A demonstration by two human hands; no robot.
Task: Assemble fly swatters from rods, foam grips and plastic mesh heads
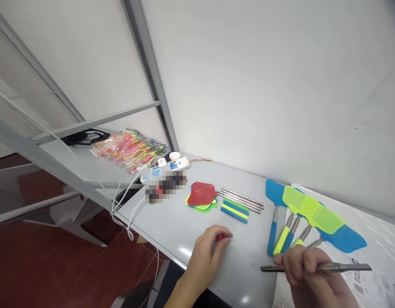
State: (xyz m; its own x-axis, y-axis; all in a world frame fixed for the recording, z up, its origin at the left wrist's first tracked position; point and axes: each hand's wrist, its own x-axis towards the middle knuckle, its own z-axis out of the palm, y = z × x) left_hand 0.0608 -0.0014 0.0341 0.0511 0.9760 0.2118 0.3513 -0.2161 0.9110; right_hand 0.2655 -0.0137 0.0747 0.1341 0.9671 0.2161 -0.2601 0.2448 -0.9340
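My right hand (308, 265) is closed around a slim metal rod (341, 267), held nearly level at the lower right. My left hand (210, 250) is curled over the table, and a bit of a red piece (221, 236) shows inside its fingers; most of it is hidden. Beyond the left hand lie blue, yellow and green handle sleeves (235, 210) side by side. Several metal rods (242, 199) rest behind them. A red fly swatter head (202, 193) tops a stack with green and yellow ones. Blue and yellow fly swatters (293, 201) fan out behind my right hand.
White plastic wrapping (377, 265) covers the table's right side. A power strip (179, 164) with white cables and a blurred-out object (167, 187) sit at the left. Bagged colourful items (129, 147) lie on a shelf behind a metal frame (97, 122). A wall borders the back.
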